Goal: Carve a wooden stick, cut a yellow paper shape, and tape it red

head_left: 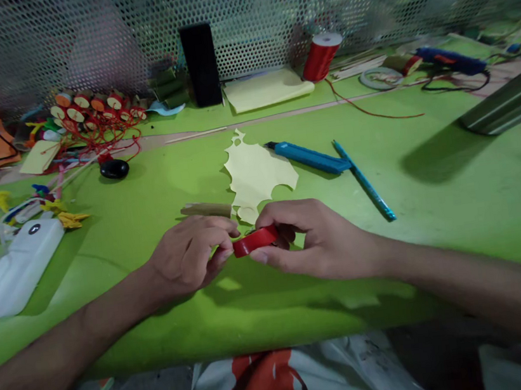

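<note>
R hand (pixel 321 238) pinches red roll (pixel 253 241); L hand (pixel 191 252) is at its edge, grip unclear. Prob. light, stiff; best hold by rim.

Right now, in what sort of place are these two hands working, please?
It looks like a craft workbench, perhaps in a small workshop: a jagged yellow paper cut-out and what seems to be a blue cutter lie on it, with a spool of red cord or thread at the back.
</note>
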The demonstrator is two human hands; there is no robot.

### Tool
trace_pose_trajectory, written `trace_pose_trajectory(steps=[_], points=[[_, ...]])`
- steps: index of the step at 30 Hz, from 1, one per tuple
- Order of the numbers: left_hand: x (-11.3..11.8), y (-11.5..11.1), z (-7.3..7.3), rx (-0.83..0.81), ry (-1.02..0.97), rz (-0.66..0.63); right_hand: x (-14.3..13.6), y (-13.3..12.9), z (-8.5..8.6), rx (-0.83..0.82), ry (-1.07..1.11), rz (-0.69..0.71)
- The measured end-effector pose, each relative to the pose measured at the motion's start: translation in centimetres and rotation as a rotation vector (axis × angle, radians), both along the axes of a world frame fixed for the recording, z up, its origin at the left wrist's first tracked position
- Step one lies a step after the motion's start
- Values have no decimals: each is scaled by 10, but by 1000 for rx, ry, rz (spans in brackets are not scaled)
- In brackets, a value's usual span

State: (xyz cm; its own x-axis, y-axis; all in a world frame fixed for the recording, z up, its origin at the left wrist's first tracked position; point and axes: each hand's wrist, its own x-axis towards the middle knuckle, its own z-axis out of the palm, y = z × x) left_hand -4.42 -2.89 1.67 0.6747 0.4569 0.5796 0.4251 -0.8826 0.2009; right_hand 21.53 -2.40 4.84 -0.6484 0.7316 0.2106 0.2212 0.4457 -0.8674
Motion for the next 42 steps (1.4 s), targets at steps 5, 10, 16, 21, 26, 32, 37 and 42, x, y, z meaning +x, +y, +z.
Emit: trace_pose_trajectory(steps=[5,10,16,21,26,32,37,42], points=[[4,0,5,22,-40,-10,-1,2,4,-278,58,25],[4,1,7,33,-56,-29,0,3,5,-452,104,44],[4,2,4,59,-70,-30,3,7,4,-511,57,59],[1,3,2,102,-146,0,7,13,3,-428,13,56],[1,6,4,191,-58,33,8,14,6,-391,-34,55],[2,6,8,156,-29,-38,10,15,7,-299,-109,78],[3,2,19,243,88,-68,10,15,5,-260,-129,92],[6,-3,18,276,179,-66,7,11,6,-276,-163,92]])
